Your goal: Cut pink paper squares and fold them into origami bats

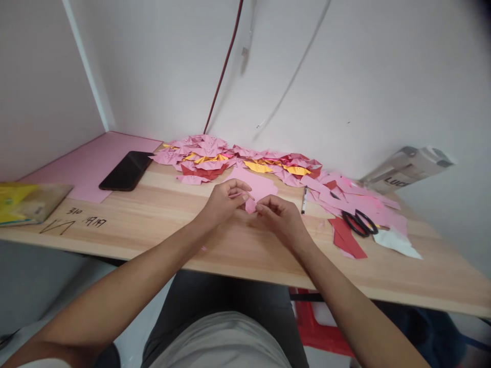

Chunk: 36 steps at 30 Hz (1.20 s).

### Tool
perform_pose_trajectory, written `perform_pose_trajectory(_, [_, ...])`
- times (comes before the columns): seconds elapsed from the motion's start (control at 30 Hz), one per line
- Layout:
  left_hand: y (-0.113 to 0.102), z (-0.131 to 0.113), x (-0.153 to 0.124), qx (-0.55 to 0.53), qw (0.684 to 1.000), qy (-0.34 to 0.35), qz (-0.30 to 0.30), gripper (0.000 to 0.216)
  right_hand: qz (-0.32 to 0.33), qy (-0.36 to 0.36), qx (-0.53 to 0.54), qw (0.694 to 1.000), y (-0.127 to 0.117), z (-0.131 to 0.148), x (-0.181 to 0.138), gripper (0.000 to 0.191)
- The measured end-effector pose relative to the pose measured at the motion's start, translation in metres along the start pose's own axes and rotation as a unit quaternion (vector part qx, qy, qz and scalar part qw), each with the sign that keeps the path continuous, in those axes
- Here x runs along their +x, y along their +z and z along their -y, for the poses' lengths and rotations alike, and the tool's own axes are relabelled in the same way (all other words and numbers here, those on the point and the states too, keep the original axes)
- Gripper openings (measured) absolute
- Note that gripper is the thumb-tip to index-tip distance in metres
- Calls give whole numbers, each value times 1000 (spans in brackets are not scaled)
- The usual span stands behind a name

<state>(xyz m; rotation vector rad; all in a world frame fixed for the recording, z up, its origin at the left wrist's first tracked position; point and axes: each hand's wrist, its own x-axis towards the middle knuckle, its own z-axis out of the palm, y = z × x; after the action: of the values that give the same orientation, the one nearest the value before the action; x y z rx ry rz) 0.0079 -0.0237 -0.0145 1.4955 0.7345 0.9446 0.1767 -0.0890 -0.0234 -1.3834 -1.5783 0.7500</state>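
A small piece of pink paper [251, 204] lies on the wooden table [161, 214] in front of me. My left hand [224, 200] pinches its left edge with curled fingers. My right hand [278, 217] pinches the paper from the right, fingers closed on it. Just behind it lies a larger pink sheet [255, 185]. Beyond that spreads a pile of folded paper figures [230, 156] in pink, red and yellow.
A black phone [126, 170] lies on a pink sheet [92, 166] at the left. A pen [304, 199], black scissors [359, 222], red paper scraps [347, 239] and white paper [397, 243] lie at the right. A yellow packet [23, 202] sits far left. White walls stand behind.
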Motion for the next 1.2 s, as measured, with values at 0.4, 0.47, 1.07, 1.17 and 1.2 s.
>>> perform_pose_trajectory(0.4, [3,-1,-1,14,1000,7,-9,17,-42,-32,-91,994,1,-4,-2,20])
perform_pose_trajectory(0.47, [4,-2,-1,21,1000,8,-14,19,-44,-34,-94,994,1,-3,-2,19])
perform_pose_trajectory(1.07, [4,-4,-4,93,996,10,-10,10,-55,-67,-153,984,2,1,-3,16])
perform_pose_trajectory(1.17, [2,-3,-4,118,993,19,0,10,-54,-66,-158,984,2,1,-3,14])
perform_pose_trajectory(1.2, [2,-3,-5,132,991,21,2,10,-53,-65,-158,984,1,1,-2,14])
